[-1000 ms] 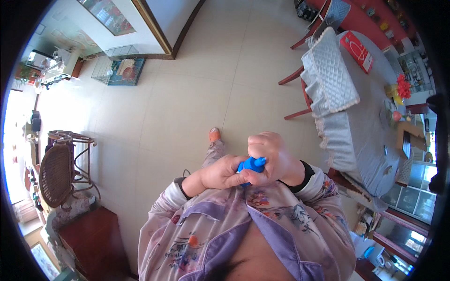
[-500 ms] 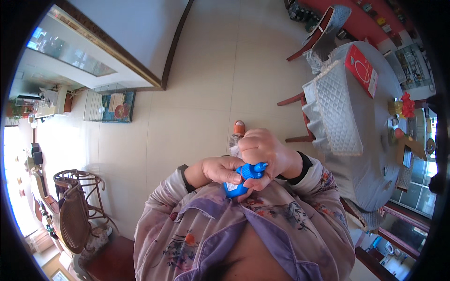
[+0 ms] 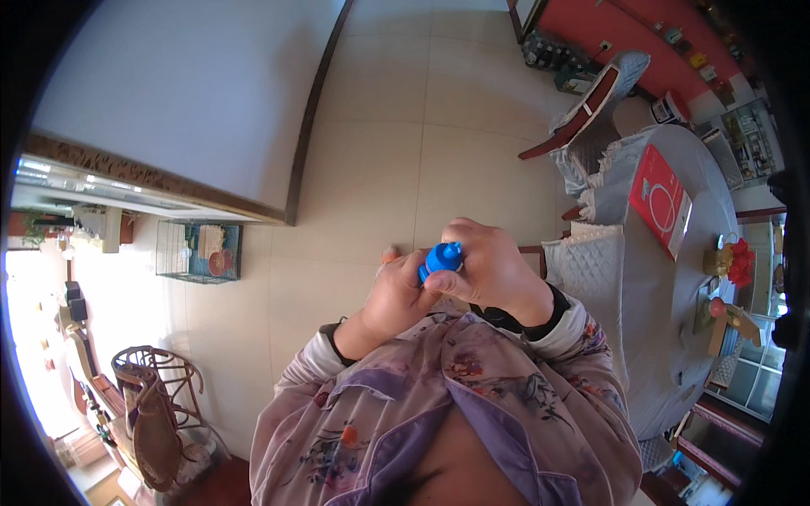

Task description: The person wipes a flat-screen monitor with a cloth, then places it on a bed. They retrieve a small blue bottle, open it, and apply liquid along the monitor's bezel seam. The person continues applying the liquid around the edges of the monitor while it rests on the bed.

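A glossy blue, plastic-looking bottle with a stepped, tapering nozzle [image 3: 440, 260] leans between the left fingers [image 3: 405, 274] and right thumb [image 3: 448, 284], its tip angled up beside the right knuckles [image 3: 472, 234], its lower body hidden by fingers.

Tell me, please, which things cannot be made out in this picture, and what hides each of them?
- Blue bottle, head view: most of its body is hidden by the left hand and right hand.
- Right fingertips, head view: mostly hidden behind the curled hand.
- Orange slipper, head view: mostly behind the left hand.
- Dark red furniture, head view: cut off by the lower edge.
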Demonstrator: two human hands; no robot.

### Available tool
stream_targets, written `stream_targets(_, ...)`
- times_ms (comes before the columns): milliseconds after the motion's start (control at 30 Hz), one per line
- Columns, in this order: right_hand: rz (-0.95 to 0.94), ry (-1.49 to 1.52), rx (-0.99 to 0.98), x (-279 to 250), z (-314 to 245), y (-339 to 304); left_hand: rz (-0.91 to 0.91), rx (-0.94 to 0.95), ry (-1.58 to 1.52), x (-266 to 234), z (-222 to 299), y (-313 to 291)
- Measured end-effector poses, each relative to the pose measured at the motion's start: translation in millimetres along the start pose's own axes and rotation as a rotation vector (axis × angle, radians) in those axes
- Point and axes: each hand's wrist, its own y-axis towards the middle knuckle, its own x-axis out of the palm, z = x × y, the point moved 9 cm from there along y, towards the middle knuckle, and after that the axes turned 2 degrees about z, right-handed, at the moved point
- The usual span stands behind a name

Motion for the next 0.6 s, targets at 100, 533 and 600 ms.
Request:
stream_targets(100,0.144,0.021,-0.013,-12.3,25.7,42.5,0.052,0.193,0.118,-11.3,-5.1,52.3)
stream_targets(533,0.039,0.068,-0.398,-79.2,109.0,263.2,-0.737,0.089,-0.522,-52.5,-52.4,291.5)
stream_targets(600,0.014,0.077,-0.419,-91.6,130.2,284.9,-0.889,0.004,-0.621,-44.1,-58.4,320.5)
